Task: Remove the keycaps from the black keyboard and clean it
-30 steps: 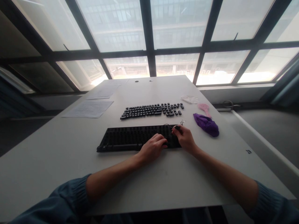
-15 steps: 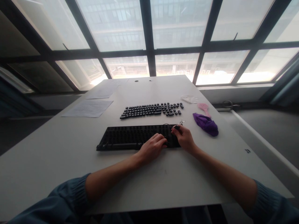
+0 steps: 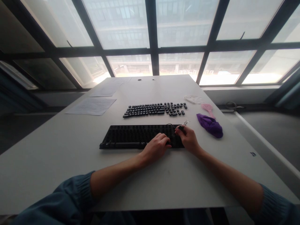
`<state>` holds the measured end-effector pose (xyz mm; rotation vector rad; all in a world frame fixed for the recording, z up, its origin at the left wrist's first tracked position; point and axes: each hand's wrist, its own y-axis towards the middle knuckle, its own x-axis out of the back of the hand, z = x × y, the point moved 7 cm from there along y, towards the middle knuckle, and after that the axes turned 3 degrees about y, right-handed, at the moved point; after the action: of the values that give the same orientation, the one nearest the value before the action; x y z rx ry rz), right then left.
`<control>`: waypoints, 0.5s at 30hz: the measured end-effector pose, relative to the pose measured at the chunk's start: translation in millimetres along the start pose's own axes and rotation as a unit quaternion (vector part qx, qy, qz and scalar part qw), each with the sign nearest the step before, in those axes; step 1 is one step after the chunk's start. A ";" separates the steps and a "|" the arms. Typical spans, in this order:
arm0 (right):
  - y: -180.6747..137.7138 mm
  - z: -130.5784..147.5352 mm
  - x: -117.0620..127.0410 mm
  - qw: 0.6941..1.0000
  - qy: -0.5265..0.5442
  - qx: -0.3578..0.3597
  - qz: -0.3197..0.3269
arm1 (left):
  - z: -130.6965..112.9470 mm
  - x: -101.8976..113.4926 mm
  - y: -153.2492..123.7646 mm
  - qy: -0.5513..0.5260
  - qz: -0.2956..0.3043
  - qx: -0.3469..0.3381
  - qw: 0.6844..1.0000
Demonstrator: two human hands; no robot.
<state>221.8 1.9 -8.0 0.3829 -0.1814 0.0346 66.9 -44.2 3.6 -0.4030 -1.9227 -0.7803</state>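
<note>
A black keyboard base (image 3: 131, 137) with its keycaps taken off lies across the middle of the white table (image 3: 47, 156). Behind it, the removed black keycaps (image 3: 153, 109) are laid out in rows. My left hand (image 3: 156, 147) rests curled on the keyboard's right part, fingers pressing down on it. My right hand (image 3: 188, 139) is at the keyboard's right end, pinched shut on a small wire keycap puller (image 3: 184, 125).
A purple cloth (image 3: 210, 125), a pink brush (image 3: 207, 109) and a white crumpled item (image 3: 193, 99) lie to the right. Paper sheets (image 3: 92, 106) sit at the far left. Large windows stand behind the table; a ledge runs along the right.
Both hands stay in place on the keyboard's right end. Only the camera view has shifted slightly.
</note>
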 end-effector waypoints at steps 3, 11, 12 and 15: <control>-0.1 0.2 -0.1 1.000 -0.001 0.000 0.001 | 0.8 3.2 -0.8 -0.020 -0.026 0.004 0.999; 0.8 2.7 0.4 1.000 -0.003 -0.003 0.005 | 2.6 31.5 2.0 -0.143 -0.105 0.018 0.984; 0.9 2.8 0.3 1.000 -0.002 -0.005 0.006 | 4.9 39.5 6.0 -0.149 -0.116 0.028 0.982; 1.1 1.6 -0.1 1.000 0.002 -0.007 0.007 | 21.0 60.0 29.2 -0.118 -0.133 0.069 0.982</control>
<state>221.3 2.4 -6.2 0.3682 -0.1801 0.0473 42.0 -11.8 60.3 -0.1590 -2.2700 -0.7925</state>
